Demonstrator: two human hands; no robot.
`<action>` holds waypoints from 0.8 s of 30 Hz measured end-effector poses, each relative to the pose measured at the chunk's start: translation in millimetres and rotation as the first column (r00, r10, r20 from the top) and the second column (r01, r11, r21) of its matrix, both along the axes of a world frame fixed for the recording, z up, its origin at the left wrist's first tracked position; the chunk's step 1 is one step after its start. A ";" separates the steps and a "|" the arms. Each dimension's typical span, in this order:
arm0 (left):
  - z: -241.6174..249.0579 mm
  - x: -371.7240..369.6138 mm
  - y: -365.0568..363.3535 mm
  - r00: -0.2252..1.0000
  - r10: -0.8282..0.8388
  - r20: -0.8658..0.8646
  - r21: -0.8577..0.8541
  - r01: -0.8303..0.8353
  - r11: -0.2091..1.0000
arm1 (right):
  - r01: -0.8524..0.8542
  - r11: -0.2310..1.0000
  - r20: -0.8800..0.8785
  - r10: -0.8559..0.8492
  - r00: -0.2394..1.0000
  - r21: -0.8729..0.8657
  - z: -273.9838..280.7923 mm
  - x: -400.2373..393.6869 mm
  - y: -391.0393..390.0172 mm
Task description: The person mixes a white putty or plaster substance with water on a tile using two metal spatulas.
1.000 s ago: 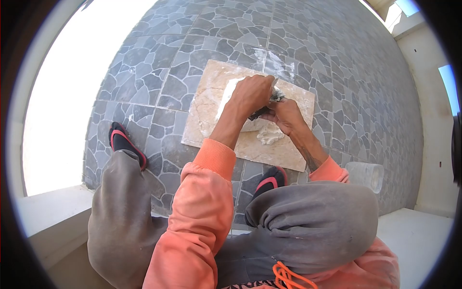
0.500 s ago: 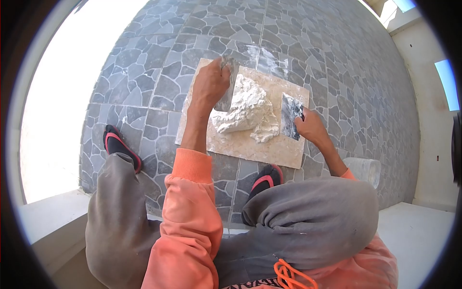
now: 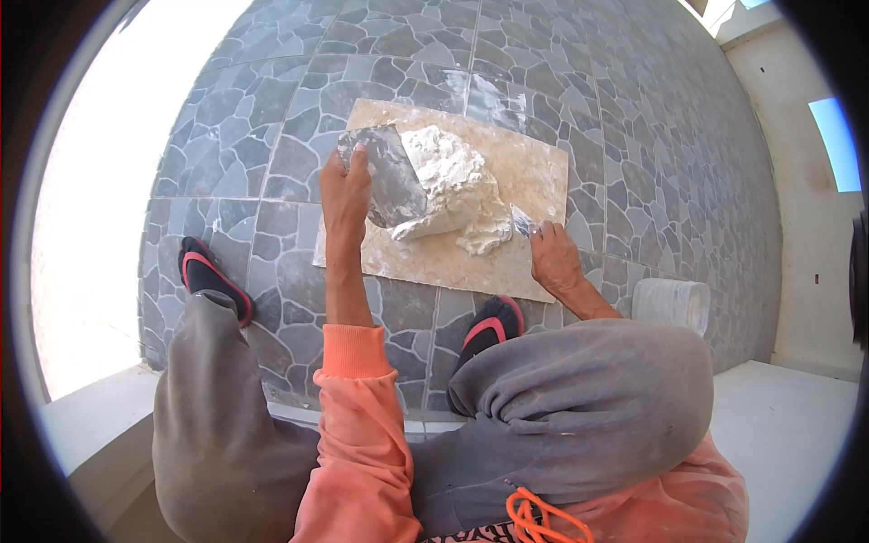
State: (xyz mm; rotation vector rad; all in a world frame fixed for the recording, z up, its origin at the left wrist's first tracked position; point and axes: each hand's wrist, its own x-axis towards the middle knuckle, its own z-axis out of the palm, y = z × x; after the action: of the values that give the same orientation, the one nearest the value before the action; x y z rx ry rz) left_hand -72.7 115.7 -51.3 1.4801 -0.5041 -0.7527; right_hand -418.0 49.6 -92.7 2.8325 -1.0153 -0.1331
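Observation:
A heap of white paste (image 3: 453,185) lies in the middle of a beige board (image 3: 434,270) on the floor. My left hand (image 3: 346,195) grips a flat grey plate (image 3: 385,176), thumb on its face, at the left side of the heap. The plate's lower right corner meets the paste. To the right of the heap, my right hand (image 3: 554,258) is closed on a trowel (image 3: 522,222) smeared with paste. Its blade, seen nearly edge-on, points up and left toward the paste.
Grey stone-pattern tiles (image 3: 226,154) surround the board, with a white smear (image 3: 493,100) behind it. A translucent container (image 3: 672,304) stands at the right. My feet in black and red footwear (image 3: 217,279) rest near the board's front edge.
My left hand has turned the plate so its face shows and moved left and down. My right hand has moved left and down, and the trowel has turned from face-on to nearly edge-on.

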 end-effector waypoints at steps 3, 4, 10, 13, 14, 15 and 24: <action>11.3 -6.7 -5.9 0.999 -0.020 0.032 0.006 0.020 1.000 | -0.075 0.993 0.002 0.076 0.997 -0.093 5.4 9.7 19.3; 13.0 -9.2 -7.2 0.998 -0.028 0.050 0.023 0.026 0.999 | -0.116 0.992 -0.054 0.113 0.992 -0.046 -5.4 3.9 26.1; 15.7 -18.3 -8.1 0.999 -0.021 0.037 0.005 0.021 1.000 | -0.145 0.983 -0.142 0.160 0.977 0.109 -17.8 -9.7 41.3; 20.5 -18.0 -7.3 0.998 -0.058 0.020 0.060 0.057 0.997 | -0.153 0.987 -0.124 0.158 0.980 0.046 -10.9 -4.6 31.6; 19.6 -19.3 -7.7 0.998 -0.051 0.024 0.048 0.050 0.998 | -0.165 0.982 -0.131 0.176 0.976 0.092 -32.9 -7.6 30.0; 20.4 -21.1 -9.2 0.999 -0.043 0.029 0.034 0.042 0.999 | -0.176 0.975 -0.134 0.194 0.972 0.136 -35.9 -3.0 29.6; 31.3 -23.4 -8.8 0.999 0.003 0.033 -0.022 -0.002 1.000 | -0.231 0.949 -0.159 0.267 0.950 0.214 -34.5 5.6 39.9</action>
State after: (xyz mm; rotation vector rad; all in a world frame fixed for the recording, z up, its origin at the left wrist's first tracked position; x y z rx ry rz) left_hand -96.1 106.9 -20.0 1.4746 -0.5339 -0.7193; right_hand -412.4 89.5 -127.2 3.0191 -0.6286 -0.4852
